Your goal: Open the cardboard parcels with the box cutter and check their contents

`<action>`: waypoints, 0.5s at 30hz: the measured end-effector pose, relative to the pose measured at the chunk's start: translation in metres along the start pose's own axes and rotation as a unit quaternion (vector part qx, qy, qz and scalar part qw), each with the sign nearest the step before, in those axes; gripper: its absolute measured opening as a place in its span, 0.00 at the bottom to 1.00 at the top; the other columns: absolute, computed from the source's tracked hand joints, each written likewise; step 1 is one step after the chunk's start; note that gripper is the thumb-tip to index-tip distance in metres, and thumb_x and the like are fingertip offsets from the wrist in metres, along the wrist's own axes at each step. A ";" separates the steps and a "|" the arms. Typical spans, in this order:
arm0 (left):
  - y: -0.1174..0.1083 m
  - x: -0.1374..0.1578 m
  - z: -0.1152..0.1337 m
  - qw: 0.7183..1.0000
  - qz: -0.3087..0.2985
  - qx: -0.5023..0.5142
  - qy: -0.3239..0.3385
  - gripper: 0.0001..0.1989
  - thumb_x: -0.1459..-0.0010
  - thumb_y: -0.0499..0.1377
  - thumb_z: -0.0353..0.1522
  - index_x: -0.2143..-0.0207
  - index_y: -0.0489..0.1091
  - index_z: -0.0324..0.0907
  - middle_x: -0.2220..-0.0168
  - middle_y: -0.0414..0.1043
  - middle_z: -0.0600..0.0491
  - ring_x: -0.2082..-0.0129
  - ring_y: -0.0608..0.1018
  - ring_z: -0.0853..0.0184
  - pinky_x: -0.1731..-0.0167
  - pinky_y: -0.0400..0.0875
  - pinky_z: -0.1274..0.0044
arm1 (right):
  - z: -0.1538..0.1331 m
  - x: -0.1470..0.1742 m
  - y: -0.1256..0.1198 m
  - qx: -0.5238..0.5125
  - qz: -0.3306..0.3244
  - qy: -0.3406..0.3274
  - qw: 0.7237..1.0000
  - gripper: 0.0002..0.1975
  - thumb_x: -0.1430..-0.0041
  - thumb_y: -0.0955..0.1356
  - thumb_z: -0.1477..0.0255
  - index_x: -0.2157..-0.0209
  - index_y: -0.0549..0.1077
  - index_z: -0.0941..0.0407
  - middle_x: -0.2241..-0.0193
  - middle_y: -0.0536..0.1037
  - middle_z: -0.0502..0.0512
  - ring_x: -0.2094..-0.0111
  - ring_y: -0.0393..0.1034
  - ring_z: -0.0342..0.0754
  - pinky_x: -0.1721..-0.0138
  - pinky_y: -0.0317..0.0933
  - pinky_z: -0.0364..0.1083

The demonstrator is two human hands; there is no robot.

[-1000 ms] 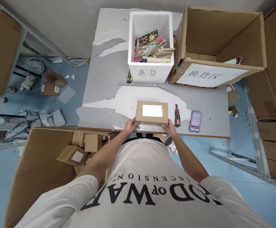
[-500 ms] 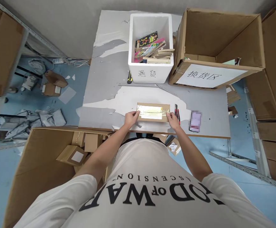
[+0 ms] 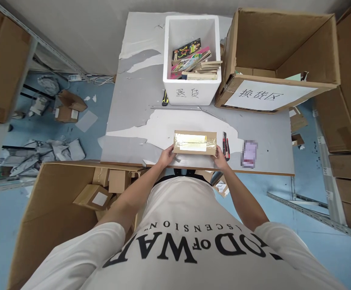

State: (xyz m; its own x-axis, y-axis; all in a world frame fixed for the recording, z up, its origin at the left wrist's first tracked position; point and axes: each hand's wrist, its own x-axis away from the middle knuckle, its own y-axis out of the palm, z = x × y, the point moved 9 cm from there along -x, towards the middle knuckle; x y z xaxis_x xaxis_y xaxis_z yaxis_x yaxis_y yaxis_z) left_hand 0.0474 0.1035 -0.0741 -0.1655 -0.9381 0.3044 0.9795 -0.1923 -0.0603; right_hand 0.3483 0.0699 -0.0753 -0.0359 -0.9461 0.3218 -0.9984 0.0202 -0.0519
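A small brown cardboard box (image 3: 195, 151), with a white label and shiny clear tape on its upper face, is over the near middle of the table. My left hand (image 3: 166, 156) grips its left end at the near corner. On the opposite end, my right hand (image 3: 220, 158) is closed on the near right corner. Some of the fingers are hidden at the box's edges. Just right of the box lies a red and black utility knife (image 3: 226, 146). Further right is a blurred-out, phone-shaped item (image 3: 249, 154).
At the back of the table (image 3: 127, 117) stand a white foam box (image 3: 190, 93) holding books and a large open carton (image 3: 266, 96) with a handwritten sign. A yellow and black cutter (image 3: 165, 98) lies beside the foam box. Lower left, a big carton (image 3: 51, 217) holds several small boxes.
The box has tipped slightly, so more of its near side shows. Both hands have slid down toward its near corners, and the thumbs no longer lie over the top face.
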 end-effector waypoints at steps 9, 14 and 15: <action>-0.012 -0.006 0.026 0.999 0.051 0.003 0.011 0.30 0.52 0.64 0.49 0.52 0.74 0.38 0.51 0.76 0.44 0.48 0.76 0.53 0.43 0.67 0.61 | -0.019 -0.001 -0.005 0.062 0.027 -0.020 0.998 0.31 0.47 0.67 0.56 0.43 0.65 0.55 0.49 0.74 0.61 0.51 0.70 0.54 0.46 0.62 0.56; -0.027 -0.013 0.032 0.989 0.111 -0.098 -0.029 0.22 0.51 0.62 0.48 0.64 0.79 0.39 0.63 0.80 0.47 0.60 0.81 0.58 0.56 0.73 0.70 | -0.039 -0.003 -0.013 0.153 0.064 -0.013 0.986 0.30 0.44 0.63 0.50 0.50 0.73 0.58 0.56 0.79 0.62 0.55 0.73 0.55 0.50 0.64 0.54; -0.027 -0.015 0.032 0.986 0.109 -0.117 -0.038 0.22 0.50 0.62 0.48 0.66 0.79 0.39 0.65 0.81 0.47 0.62 0.81 0.59 0.59 0.73 0.72 | -0.040 -0.005 -0.012 0.180 0.063 -0.006 0.982 0.29 0.43 0.62 0.50 0.52 0.74 0.58 0.57 0.80 0.61 0.56 0.73 0.55 0.51 0.64 0.54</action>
State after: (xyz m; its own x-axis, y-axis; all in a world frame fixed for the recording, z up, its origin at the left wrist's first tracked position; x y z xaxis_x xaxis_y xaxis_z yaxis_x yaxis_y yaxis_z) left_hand 0.0272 0.1323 -0.0467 0.0629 -0.9422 0.3292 0.9358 -0.0590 -0.3476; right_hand 0.3585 0.0876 -0.0389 -0.1557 -0.9471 0.2806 -0.9059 0.0237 -0.4228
